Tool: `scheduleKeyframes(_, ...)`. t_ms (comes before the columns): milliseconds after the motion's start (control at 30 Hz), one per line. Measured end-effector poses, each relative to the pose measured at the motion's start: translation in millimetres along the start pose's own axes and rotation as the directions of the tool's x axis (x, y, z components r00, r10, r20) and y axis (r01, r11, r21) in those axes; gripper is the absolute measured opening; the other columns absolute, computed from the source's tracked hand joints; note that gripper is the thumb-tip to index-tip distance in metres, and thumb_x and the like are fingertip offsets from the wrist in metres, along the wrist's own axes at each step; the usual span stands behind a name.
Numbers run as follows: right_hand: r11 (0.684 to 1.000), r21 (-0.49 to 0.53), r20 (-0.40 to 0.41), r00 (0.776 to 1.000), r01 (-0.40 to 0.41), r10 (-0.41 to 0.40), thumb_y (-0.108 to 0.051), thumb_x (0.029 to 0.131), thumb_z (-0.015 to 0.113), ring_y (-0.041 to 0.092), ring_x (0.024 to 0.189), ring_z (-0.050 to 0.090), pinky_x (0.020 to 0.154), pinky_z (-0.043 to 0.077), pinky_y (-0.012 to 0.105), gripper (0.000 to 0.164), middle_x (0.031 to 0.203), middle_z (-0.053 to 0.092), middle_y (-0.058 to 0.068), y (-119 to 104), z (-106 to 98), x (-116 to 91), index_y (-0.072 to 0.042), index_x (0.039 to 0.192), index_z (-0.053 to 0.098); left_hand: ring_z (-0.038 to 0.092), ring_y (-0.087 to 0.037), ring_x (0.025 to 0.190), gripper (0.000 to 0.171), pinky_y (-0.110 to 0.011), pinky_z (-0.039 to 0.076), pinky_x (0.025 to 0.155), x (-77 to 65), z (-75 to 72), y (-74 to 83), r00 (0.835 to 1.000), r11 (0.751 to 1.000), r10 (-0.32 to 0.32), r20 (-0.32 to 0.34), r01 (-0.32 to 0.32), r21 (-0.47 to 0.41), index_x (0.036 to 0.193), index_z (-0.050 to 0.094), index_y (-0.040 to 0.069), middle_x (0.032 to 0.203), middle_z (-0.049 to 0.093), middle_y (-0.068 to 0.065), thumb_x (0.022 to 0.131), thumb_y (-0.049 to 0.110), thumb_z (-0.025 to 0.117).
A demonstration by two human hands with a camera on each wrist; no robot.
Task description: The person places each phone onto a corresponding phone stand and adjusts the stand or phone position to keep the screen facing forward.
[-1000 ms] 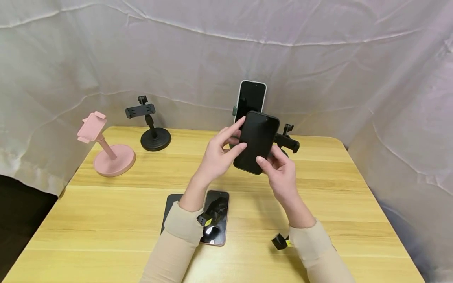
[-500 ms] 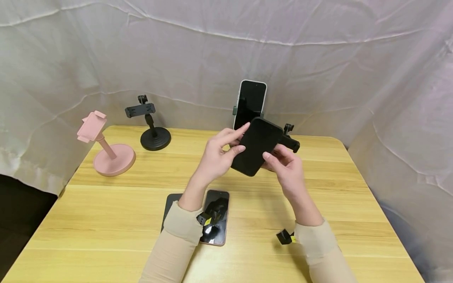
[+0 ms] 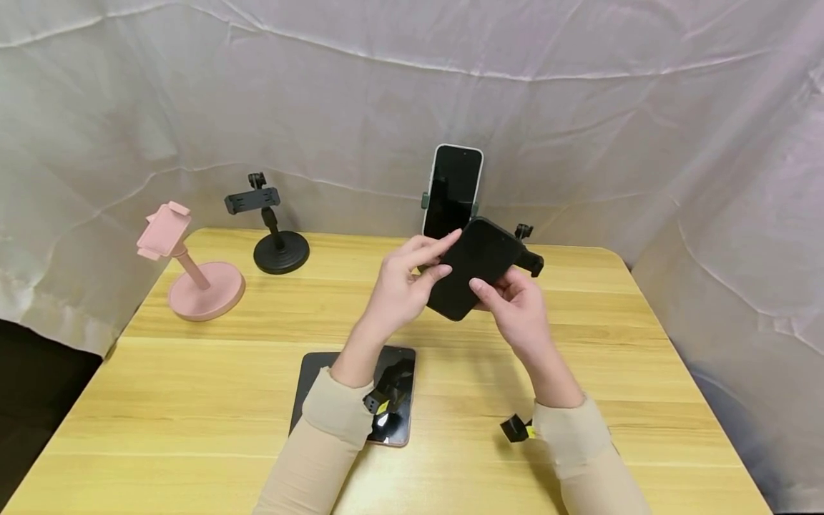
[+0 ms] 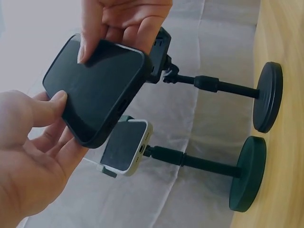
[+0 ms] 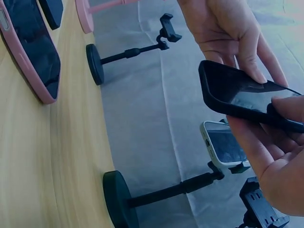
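A black-cased smartphone (image 3: pixel 486 250) is held tilted above the table, its dark screen facing up toward me. My left hand (image 3: pixel 402 286) grips its left edge, thumb on the screen and index finger stretched along the side. From the right, my right hand (image 3: pixel 524 307) pinches the lower right edge, thumb on the glass and fingers behind. Just beyond stands a white-cased phone (image 3: pixel 455 186), clamped upright in a green phone stand (image 4: pixel 247 173). Next to that is a black phone stand (image 3: pixel 531 261), partly hidden by the held phone; its clamp holds nothing.
A pink phone stand (image 3: pixel 206 290) and another black phone stand (image 3: pixel 281 250) are at the back left. Under my left forearm lie a pink-edged phone (image 3: pixel 399 379) and a dark flat device (image 3: pixel 312 372), partly covered. A pale cloth (image 3: pixel 360 129) hangs behind the table.
The held phone has turned clockwise and shifted slightly right and lower. My right hand has moved a little right with it, while my left hand keeps its grip.
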State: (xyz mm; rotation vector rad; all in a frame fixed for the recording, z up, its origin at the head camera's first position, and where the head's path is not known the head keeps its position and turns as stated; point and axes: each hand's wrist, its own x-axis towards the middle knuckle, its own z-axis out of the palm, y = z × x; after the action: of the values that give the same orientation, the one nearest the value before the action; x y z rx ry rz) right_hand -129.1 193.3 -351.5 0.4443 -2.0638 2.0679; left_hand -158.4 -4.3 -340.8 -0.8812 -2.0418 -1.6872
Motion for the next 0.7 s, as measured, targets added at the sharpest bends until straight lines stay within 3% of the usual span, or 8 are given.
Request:
scheduleKeyframes(167,0.998,0.017,-0.094,0.994,0.059,-0.057,0.012,0.097,0.063,0.01,0.089,0.075,0.077,0.063,0.027,0.028,0.1,0.075,-0.002,-3.6,0.2,5.4,0.014,0.125,0.061,0.066,-0.02,0.1,0.041,-0.032,0.061,0.076,3.7,6.3,1.3,0.998,0.998,-0.023,-0.064,0.019,-0.064,0.14,0.066,0.005,0.117,0.067,-0.011,0.099,0.005,0.07)
scheduleKeyframes(333,0.99,0.035,-0.198,0.972,0.135,-0.125,0.011,0.094,0.068,0.01,0.083,0.074,0.075,0.062,0.023,0.016,0.092,0.075,0.0,-11.7,-5.5,14.7,0.004,0.109,0.07,0.069,-0.025,0.102,0.04,-0.041,0.063,0.083,6.7,11.5,-0.6,0.991,0.989,-0.048,-0.127,0.029,-0.142,0.139,0.064,0.0,0.116,0.067,-0.015,0.1,0.0,0.067)
scheduleKeyframes(500,0.969,0.073,-0.329,0.923,0.235,-0.199,0.009,0.092,0.07,0.01,0.077,0.072,0.072,0.061,0.022,0.013,0.085,0.073,0.003,-22.9,-17.2,23.5,-0.003,0.096,0.072,0.068,-0.024,0.102,0.032,-0.036,0.062,0.083,9.5,20.8,-6.9,0.983,0.986,-0.074,-0.165,0.048,-0.157,0.132,0.068,0.0,0.115,0.069,-0.015,0.1,0.0,0.065)
scheduleKeyframes(700,0.937,0.142,-0.484,0.848,0.319,-0.215,0.009,0.092,0.072,0.016,0.076,0.071,0.075,0.062,0.026,0.01,0.085,0.071,0.01,-35.6,-35.4,27.9,0.001,0.099,0.07,0.069,-0.025,0.105,0.026,-0.024,0.059,0.085,18.0,41.7,-8.4,0.976,0.98,-0.148,-0.16,0.123,-0.157,0.124,0.07,-0.001,0.118,0.07,-0.014,0.099,-0.002,0.063)
